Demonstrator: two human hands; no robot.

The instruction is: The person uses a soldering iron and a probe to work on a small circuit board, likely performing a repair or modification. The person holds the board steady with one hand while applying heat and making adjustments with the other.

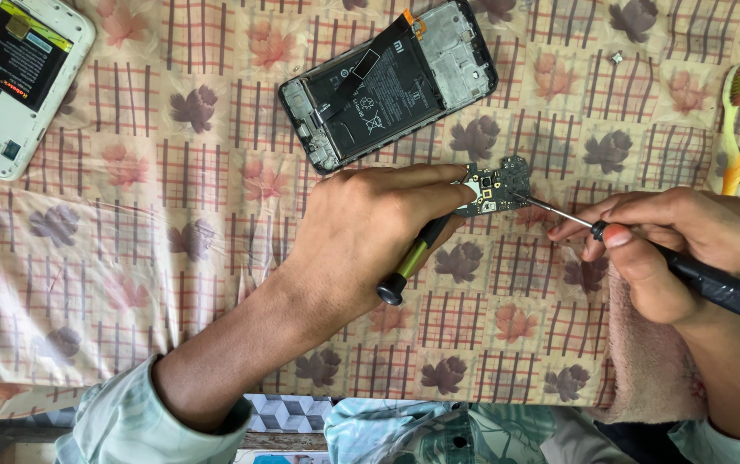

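My left hand (361, 228) presses its fingertips on a small dark circuit board (501, 183) lying on the tablecloth, and a black and green tool (411, 262) sticks out from under its palm. My right hand (671, 241) grips a black screwdriver (705, 279); its thin metal tip touches the board's right edge. Just above the board lies an opened black phone (387, 82) with its back cover off, battery and inner frame showing.
A white phone (13, 77) with its back removed lies at the top left. A toothbrush (735, 120) with green and orange handle rests at the right edge. A tiny loose part (617, 58) sits at the top right. The flowered checked cloth (129, 258) covers the table.
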